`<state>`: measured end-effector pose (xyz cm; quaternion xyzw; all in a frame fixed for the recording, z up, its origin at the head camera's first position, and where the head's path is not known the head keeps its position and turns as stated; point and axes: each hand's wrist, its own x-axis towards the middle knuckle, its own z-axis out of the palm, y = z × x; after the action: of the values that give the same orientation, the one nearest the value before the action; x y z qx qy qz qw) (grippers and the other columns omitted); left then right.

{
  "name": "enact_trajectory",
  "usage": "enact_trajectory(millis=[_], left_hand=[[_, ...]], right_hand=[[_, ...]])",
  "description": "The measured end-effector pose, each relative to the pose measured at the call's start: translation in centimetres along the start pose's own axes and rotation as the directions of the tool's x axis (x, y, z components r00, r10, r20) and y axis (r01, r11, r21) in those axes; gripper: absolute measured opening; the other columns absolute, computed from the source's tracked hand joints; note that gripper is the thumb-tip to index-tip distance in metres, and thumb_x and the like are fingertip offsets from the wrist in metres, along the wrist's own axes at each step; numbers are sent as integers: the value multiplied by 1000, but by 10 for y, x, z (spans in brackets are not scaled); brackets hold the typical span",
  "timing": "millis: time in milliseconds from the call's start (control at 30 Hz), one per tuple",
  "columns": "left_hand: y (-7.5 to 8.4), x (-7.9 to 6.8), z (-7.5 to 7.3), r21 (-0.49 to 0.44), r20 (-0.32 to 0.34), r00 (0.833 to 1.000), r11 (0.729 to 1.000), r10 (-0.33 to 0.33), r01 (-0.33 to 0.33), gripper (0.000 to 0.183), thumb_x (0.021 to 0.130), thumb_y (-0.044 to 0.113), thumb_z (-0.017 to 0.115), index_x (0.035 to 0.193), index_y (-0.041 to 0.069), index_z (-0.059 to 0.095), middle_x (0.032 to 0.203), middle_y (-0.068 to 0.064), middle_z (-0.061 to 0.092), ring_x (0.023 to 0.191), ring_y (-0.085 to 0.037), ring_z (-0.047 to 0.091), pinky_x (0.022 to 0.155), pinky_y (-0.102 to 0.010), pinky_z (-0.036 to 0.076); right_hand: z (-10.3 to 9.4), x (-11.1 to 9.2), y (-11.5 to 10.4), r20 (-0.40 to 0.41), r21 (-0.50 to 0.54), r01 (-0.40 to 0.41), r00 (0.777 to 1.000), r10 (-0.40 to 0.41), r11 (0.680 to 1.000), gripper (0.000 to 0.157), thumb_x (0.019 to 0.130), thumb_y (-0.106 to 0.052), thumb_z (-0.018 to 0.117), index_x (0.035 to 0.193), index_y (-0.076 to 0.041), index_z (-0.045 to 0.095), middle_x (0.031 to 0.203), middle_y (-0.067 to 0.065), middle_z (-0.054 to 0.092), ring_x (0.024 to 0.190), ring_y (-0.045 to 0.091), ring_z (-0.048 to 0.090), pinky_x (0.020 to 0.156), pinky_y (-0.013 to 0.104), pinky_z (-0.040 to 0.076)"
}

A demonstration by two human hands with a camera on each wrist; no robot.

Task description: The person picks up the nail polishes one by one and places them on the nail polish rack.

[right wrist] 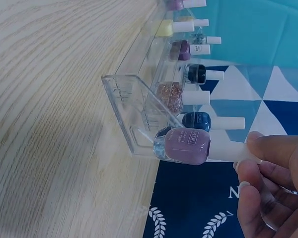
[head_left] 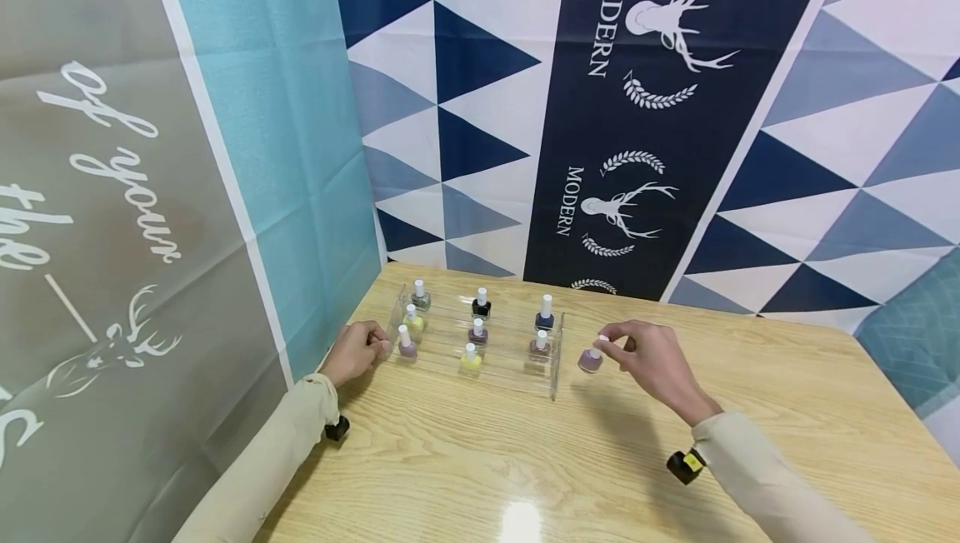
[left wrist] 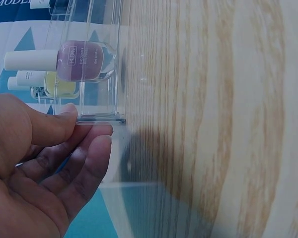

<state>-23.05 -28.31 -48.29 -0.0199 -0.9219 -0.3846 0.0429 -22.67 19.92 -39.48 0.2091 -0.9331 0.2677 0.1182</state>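
Observation:
My right hand pinches the white cap of a mauve nail polish bottle, held in the air just right of the clear stepped rack. At the rack's left end, my left hand grips the side panel between thumb and fingertips. Standing on the front step are a lilac bottle at the left, a yellow bottle in the middle and a glittery bottle at the right. Behind them are a dark purple bottle, a black bottle and a dark blue bottle.
Beneath the rack is a light wood-grain table. A patterned cloth hangs behind it, and a grey and teal cloth hangs close beside my left arm. The rack's right side panel stands up near the held bottle.

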Motion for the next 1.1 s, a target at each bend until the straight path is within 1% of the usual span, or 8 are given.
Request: enact_trajectory(millis=[233,600,967,1100], left_hand=[[1,0,-1,0,-2,1000,1000,-4,4,8,99,4,68,92,2,71,72,-3,62,59,-16,56,56,-32,46],[1,1,1,1,-3,1000,1000,-1,1,8,98,4,68,91,2,72,73,-5,64,59,-16,56,57,-31,46],[2,1,0,-3,-9,1000,1000,21,-21,8,98,3,68,91,1,71,72,-6,63,59,-16,54,59,-33,46],[2,1,0,1,-9,1000,1000,27,-27,8,98,3,69,91,2,71,72,-4,63,60,-16,54,60,-33,46]], right_hand=[[4,1,-5,0,12,3,1000,-3,1000,16,95,-23,77,103,-9,79,93,4,75,51,7,57,50,28,43],[12,4,-9,-7,37,21,1000,-21,999,14,94,-23,78,101,-11,80,90,1,74,51,6,57,49,27,43],[21,8,-16,-8,75,41,999,-40,996,12,93,-21,79,99,-10,80,95,4,75,51,5,58,46,26,43],[24,9,-19,-2,82,48,999,-48,995,13,93,-21,79,99,-9,80,94,4,75,51,5,58,45,26,42]])
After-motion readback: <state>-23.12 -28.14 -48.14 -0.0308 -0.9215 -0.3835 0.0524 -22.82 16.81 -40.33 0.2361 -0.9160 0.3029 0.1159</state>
